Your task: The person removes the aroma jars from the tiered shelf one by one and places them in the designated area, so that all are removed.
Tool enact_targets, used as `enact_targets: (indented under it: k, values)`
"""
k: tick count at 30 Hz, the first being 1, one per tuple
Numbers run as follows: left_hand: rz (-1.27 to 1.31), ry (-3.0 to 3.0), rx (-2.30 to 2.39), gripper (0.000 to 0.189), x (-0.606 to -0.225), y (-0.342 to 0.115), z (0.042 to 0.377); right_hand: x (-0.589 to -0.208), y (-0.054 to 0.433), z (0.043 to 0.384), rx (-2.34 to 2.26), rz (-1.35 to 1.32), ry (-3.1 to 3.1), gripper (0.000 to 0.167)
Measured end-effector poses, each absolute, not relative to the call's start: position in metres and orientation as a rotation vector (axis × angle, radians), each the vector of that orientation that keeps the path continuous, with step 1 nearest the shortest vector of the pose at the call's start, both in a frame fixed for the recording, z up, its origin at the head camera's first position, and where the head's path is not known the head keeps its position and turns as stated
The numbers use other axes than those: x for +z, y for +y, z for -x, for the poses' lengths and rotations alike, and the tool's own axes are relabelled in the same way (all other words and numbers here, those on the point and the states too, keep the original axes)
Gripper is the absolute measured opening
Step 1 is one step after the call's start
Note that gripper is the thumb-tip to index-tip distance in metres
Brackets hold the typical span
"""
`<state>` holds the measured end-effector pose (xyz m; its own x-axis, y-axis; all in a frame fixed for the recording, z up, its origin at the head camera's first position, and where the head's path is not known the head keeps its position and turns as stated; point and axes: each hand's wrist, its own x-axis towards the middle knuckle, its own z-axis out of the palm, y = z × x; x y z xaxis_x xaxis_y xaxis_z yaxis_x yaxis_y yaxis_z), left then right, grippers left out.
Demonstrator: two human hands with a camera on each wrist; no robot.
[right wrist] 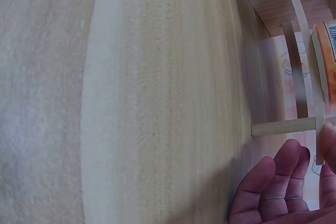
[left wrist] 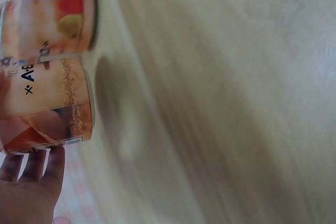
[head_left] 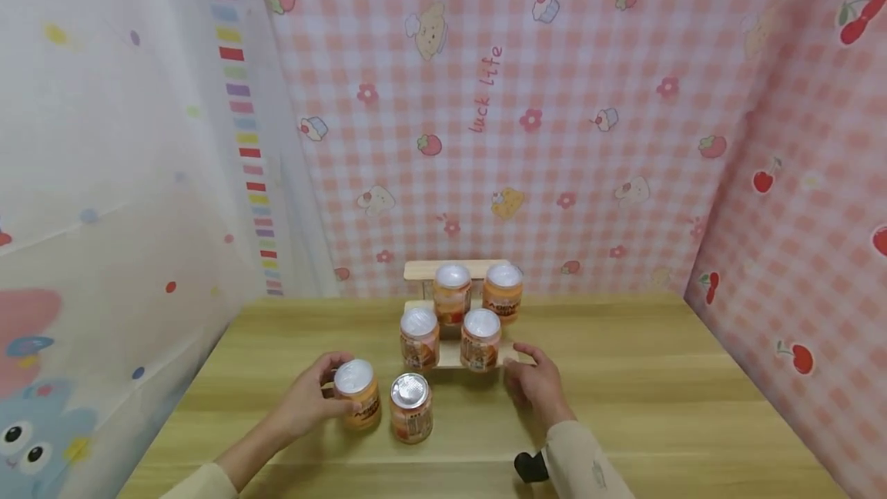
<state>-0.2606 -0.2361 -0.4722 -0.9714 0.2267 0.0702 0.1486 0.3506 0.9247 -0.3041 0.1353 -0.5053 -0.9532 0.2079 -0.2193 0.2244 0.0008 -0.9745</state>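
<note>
My left hand [head_left: 315,399] grips an orange-labelled can [head_left: 357,399] by its side, fingers and thumb around it. The can is upright; a shadow lies beside its base in the left wrist view. Just right of it, a second can [head_left: 412,410] with a shiny silver lid stands on the table. A small stepped wooden rack [head_left: 449,354] carries cans on two levels: two front cans [head_left: 420,341] and two rear cans [head_left: 453,297]. My right hand [head_left: 540,383] holds the right end of its lower shelf [right wrist: 319,153], thumb above and fingers below.
The wood-grain table [head_left: 637,376] extends to both sides of the rack. A pink checked cloth [head_left: 554,160] hangs behind, with patterned cloths at left and right. A black object [head_left: 530,467] sits by the right sleeve.
</note>
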Motion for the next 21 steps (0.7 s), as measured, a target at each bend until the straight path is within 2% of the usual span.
enact_targets:
  k: [16, 21]
  values:
    - [-0.425, 2.477, 1.739, 0.075, -0.486, -0.226, 0.248, -0.503, 0.134, 0.306, -2.191, -0.5, 2.178, 0.043]
    - [-0.485, 2.488, 1.726, 0.08, -0.487, -0.224, 0.246, -0.504, 0.134, 0.305, -2.174, -0.499, 2.191, 0.042]
